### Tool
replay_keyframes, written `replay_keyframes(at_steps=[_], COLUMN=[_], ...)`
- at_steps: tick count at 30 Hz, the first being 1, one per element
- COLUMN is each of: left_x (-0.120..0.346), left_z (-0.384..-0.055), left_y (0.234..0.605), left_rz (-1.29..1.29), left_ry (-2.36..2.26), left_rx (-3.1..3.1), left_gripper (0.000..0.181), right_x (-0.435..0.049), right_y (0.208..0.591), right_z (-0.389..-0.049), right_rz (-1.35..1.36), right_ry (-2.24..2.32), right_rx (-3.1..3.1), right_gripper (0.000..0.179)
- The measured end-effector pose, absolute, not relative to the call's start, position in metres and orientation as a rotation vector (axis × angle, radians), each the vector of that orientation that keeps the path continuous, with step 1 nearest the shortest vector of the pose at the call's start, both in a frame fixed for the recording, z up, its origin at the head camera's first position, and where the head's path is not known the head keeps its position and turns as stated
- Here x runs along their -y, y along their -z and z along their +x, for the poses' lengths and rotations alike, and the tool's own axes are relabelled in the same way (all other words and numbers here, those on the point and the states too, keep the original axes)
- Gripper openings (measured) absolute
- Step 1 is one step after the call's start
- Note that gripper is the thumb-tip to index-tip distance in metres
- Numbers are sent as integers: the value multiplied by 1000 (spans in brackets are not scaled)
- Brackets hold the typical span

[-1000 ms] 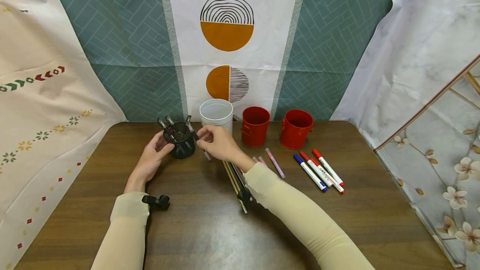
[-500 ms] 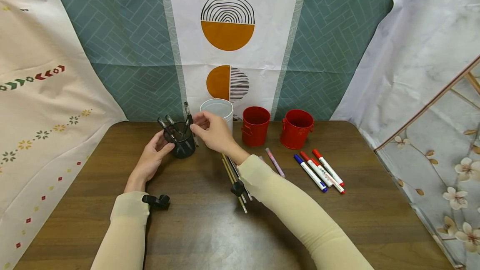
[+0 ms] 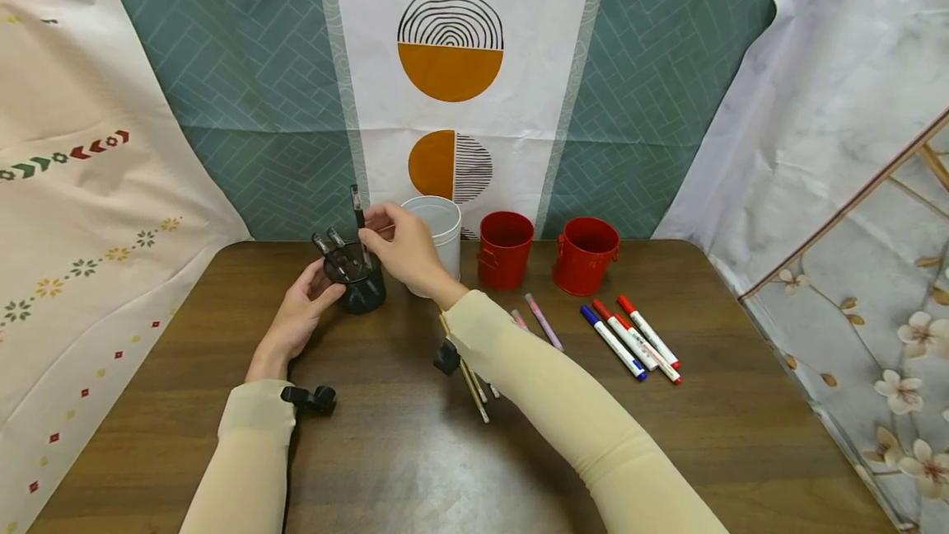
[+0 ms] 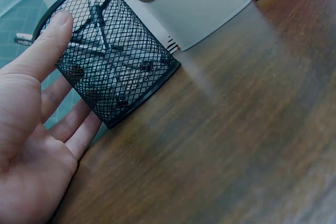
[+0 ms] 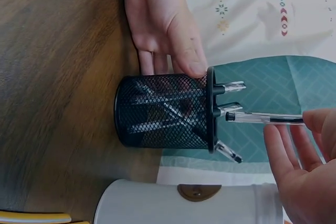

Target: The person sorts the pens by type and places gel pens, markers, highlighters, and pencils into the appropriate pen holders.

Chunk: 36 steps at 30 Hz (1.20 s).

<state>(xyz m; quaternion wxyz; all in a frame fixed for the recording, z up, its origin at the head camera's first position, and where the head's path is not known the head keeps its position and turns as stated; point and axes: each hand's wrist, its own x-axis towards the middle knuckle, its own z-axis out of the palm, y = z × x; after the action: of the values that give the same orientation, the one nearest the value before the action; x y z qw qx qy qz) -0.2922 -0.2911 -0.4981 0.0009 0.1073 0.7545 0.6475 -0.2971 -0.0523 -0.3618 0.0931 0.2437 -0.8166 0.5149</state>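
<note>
A: Fingers first. What's your entry?

B: Left hand (image 3: 300, 311): thumb and fingers round the left side of the black mesh pen cup (image 3: 365, 297), which is upright on the wooden table (image 3: 393, 452). Right hand (image 3: 400, 247): thumb and fingers pinching a clear-barrelled pen (image 5: 265, 118) about its middle.

A: Pen position?

B: Near upright, lower end at the cup's mouth. Seen from the right wrist it appears just outside the rim, apparently not yet inside.

A: Obstacles?

B: Three pens are in the cup already. One leaning pen (image 5: 228, 151) pokes out over the right rim; two straighter pens (image 5: 231, 87) protrude left of it. The white bucket (image 3: 448, 250) is just right of the cup, partly behind the right hand.

A: Your view on method, assuming insertion is the step?

B: Shift the tip slightly left, into the gap between the leaning pen and the others. Lower straight down; let go only once the end is well below the rim. Left hand: firm, no squeeze. I'd judge the cup light, easily tipped by a snag.

A: Main risk?

B: Tip catching the leaning pen, I'd say.
</note>
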Motion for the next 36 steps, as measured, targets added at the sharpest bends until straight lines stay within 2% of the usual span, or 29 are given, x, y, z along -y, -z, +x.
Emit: replay_keyframes(at_steps=[12, 36], left_x=[290, 291], left_z=[-291, -292], left_y=[496, 497], left_rz=[315, 327], left_ry=[-2028, -2034], left_rx=[-2361, -2349], left_gripper=[74, 73], right_x=[68, 75], right_y=[373, 388], right_z=[-308, -310], right_rz=[715, 669], right_ry=[-1476, -1385], right_rx=[2467, 2575], right_gripper=[23, 18])
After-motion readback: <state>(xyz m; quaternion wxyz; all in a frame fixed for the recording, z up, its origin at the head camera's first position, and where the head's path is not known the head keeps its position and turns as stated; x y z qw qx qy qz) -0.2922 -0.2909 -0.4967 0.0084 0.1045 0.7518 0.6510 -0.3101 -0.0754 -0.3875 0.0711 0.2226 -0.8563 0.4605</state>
